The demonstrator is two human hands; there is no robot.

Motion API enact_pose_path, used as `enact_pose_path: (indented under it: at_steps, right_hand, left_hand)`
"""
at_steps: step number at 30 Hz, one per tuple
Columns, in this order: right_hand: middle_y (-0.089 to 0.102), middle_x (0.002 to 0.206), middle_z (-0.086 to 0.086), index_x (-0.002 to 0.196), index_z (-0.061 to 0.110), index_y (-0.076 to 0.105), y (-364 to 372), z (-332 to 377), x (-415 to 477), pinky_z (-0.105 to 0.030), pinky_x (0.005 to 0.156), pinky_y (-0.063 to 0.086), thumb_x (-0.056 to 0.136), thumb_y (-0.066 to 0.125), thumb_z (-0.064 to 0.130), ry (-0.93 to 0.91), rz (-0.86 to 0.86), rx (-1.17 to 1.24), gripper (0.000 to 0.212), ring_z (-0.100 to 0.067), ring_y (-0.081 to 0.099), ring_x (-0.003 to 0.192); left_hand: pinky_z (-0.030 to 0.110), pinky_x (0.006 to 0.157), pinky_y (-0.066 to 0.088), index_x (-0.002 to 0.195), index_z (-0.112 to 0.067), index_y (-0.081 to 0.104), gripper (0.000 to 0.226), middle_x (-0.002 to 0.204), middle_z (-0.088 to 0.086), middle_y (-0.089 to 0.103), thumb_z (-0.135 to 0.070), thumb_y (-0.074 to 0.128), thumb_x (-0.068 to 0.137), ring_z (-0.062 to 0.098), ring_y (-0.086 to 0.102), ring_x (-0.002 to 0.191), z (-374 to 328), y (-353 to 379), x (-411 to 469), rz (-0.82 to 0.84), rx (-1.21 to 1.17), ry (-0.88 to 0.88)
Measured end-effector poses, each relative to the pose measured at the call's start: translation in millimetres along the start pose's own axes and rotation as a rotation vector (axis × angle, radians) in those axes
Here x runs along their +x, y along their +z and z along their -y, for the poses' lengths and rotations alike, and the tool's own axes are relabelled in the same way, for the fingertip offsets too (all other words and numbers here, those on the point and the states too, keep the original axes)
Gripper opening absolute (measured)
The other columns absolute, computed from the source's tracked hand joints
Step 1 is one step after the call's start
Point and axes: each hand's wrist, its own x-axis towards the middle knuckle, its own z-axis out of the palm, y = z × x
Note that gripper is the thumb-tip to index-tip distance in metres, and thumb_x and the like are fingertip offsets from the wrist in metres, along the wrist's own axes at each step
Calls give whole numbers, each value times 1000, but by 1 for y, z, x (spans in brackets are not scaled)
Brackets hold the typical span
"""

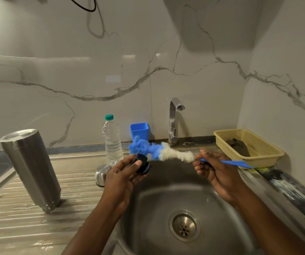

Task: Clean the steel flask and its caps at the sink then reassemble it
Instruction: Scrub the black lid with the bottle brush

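Pinches a small black cap point(142, 163) in the left grip point(122, 173) above the sink's point(166, 197) left rim. Thumb across the cap's face, fingers curled behind it, so clamped on the cap. Dark, round and stepped, with a wider ring under a narrower top; finer detail hidden by the thumb.

Holds a bottle brush point(159, 151) in the right grip point(214, 168) over the sink's back edge, fingers and thumb closed round the thin blue handle just behind the bristles. Lies roughly level: white bristles nearest that grip, blue bristles at the far end, right above the black cap. Touching it or not, cannot tell.

Left of the sink, on the wet ribbed counter point(19, 227): steel flask point(31, 170), standing mouth down with its flat base up. Brushed grey body, a shinier disc on the base, a few ringed bands low down near the mouth. Well apart from both grips.

Between flask and sink, just beside the sink's left rim: steel cap point(101, 174), small, rounded and glossy, partly behind the left grip.

Behind the sink: chrome tap point(173, 122), spout over the bowl. Behind the sink's left corner: clear plastic bottle point(112, 140) with a green lid, and a blue cup point(139, 130) against the marble wall. Right of the sink: yellow basket point(269, 150) with something dark lying in it.
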Motion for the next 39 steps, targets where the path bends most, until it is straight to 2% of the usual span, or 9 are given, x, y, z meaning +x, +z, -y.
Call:
enact_pose_path:
  at_steps: [6,10,17,20,24,29,35,39]
  right_hand:
    - [72,77,-18,94,-1,71,-9,6,0,-23,56,59,91,64,25,-3,-30,8,28,-17,68,64]
    - [72,80,-18,97,-3,70,-2,-1,1,-23,58,59,92,63,26,10,5,10,29,-16,69,66]
    - [72,79,-19,93,-1,72,-8,2,0,-23,56,59,92,63,25,4,-20,20,27,-17,69,64]
    - [73,82,-20,98,-4,70,-1,-3,0,-24,58,60,92,64,26,18,3,-17,32,-18,70,67]
    - [73,78,-19,95,-3,70,-6,5,0,-23,55,59,91,63,25,-9,-27,2,29,-17,69,63]
    - [73,84,-21,101,-5,70,0,-4,-1,-24,59,60,91,64,26,16,3,-27,34,-19,70,68]
    - [72,75,-18,88,0,71,-9,8,0,-23,53,58,91,64,25,-24,-71,43,26,-17,69,60]
    - [73,79,-20,93,-2,70,1,-1,-1,-24,57,60,96,61,22,-24,-33,17,25,-18,71,65]
  left_hand:
    - [42,87,63,124,-3,66,46,115,19,77,-6,71,78,33,79,99,-4,-2,4,-26,-45,11]
    - [48,89,62,129,-3,62,51,118,22,76,-6,71,79,39,76,107,-1,-2,3,-30,-72,-47]
    - [50,90,62,132,-3,62,33,121,22,75,-4,58,99,41,73,113,1,-4,6,-48,-120,-101]
    - [50,90,62,135,-4,60,34,124,24,73,-1,55,102,41,73,112,3,0,2,-47,-121,-136]
    - [49,91,60,139,1,57,37,126,26,71,-2,55,102,42,72,114,-3,-5,8,-112,-215,-81]
    - [50,90,60,128,-3,63,28,125,26,71,0,54,102,42,68,121,1,0,3,-89,-223,-149]
    - [49,93,58,142,2,54,39,136,32,62,1,53,103,45,61,130,-2,-8,15,-136,-373,-107]
    - [48,95,58,140,2,54,49,136,30,64,-4,63,92,42,63,130,4,-4,12,-133,-392,-110]
